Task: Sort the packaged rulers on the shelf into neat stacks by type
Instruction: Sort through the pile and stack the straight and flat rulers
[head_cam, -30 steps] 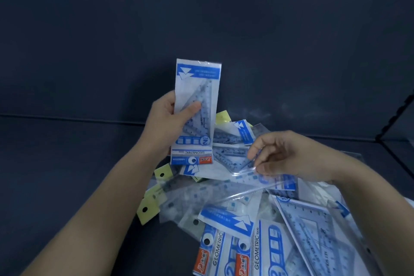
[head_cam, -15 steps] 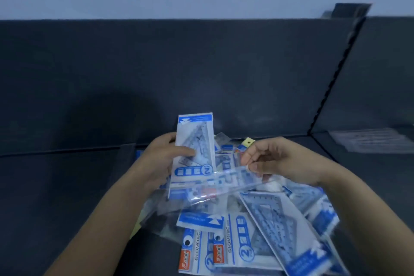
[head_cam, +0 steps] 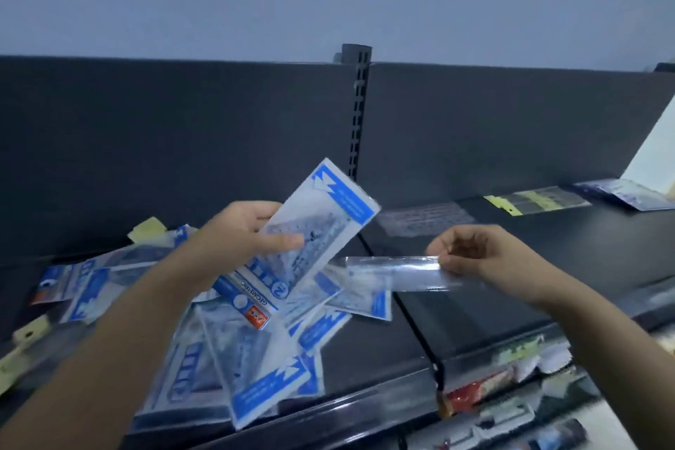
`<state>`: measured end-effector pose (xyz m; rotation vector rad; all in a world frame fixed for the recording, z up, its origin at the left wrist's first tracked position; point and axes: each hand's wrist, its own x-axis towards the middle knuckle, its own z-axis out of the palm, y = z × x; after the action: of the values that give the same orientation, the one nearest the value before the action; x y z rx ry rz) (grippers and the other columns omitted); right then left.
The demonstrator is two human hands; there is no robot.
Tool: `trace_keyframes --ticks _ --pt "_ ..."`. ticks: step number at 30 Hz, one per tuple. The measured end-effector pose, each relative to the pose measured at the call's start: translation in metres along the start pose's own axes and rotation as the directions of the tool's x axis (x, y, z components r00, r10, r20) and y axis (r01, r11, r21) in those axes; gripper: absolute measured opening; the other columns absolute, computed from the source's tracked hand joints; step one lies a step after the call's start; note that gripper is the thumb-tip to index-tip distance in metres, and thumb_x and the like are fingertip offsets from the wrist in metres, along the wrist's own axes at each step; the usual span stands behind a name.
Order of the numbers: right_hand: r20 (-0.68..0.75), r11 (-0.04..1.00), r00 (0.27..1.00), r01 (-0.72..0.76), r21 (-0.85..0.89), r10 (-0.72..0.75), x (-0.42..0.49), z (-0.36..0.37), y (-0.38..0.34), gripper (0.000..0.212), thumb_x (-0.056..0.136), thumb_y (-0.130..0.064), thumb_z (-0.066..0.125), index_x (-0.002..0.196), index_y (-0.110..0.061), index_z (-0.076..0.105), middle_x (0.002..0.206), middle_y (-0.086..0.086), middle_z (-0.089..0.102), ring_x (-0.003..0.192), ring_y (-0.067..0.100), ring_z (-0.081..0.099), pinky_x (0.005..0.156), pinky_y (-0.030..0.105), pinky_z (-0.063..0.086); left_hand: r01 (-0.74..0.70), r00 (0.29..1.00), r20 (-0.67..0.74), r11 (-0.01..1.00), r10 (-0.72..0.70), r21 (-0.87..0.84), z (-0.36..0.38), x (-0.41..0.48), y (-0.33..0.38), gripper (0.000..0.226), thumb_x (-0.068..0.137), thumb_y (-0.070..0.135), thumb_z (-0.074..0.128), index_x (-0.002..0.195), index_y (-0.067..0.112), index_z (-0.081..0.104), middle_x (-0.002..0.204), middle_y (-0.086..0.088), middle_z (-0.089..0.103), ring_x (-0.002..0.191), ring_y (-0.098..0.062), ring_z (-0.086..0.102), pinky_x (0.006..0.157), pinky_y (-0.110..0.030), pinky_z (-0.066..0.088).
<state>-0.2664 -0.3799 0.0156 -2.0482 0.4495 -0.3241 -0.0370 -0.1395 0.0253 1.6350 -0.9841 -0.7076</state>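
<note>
On my feed the left hand has its grip closed round a blue-and-white plastic packet holding a triangular ruler, thumb across the front, tilted above the loose heap of similar blue-and-white packets in the left bay of the dark grey metal shelf. The right hand has its grip pinched on one end of a long clear straight ruler in a transparent sleeve, held roughly level over the seam between the bays. Far in the right bay lie a flat clear packet, a yellow-topped clear packet and a blue-printed packet, set apart from each other.
</note>
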Motion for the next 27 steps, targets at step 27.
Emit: trace_keyframes --ticks 27 --pt "-0.073 0.961 0.991 0.09 -0.262 -0.113 0.156 -0.126 0.177 0.016 0.086 -0.016 0.065 0.073 -0.026 0.066 0.079 -0.014 0.07 0.082 0.008 0.065 0.097 0.043 0.045 -0.056 0.986 0.154 0.727 -0.069 0.684 0.202 0.193 0.008 0.011 0.084 0.028 0.072 0.082 0.03 0.061 0.085 0.012 0.062 0.079 0.002 0.057 0.076 -0.023 0.047"
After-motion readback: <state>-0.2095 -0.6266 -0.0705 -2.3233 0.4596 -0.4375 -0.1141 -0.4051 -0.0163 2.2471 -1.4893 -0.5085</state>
